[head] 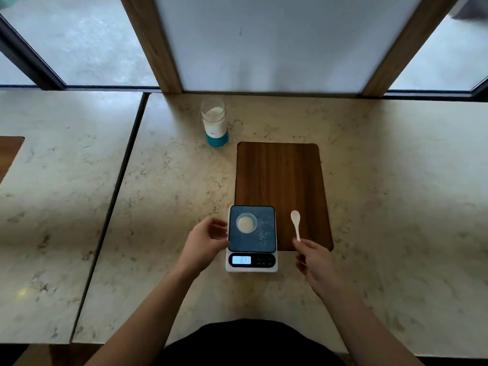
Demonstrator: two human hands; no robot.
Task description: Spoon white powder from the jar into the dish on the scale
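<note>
while the right hand point(314, 260) pinches the tail end of the white spoon point(296, 224) between its fingers, the bowl points away over the wooden board point(280, 175). the left hand point(204, 240) is loosely open and holds nothing, its curled fingers at the scale point(251, 239)'s left edge (whether they touch it, i cannot tell). the dish point(246, 222) sits on the left part of the platform with pale powder in it; stray grains lie to its right. the scale overlaps the board's near left corner. the jar point(214, 122), uncapped, stands well apart at the back, with bare counter point(396, 207) between.
</note>
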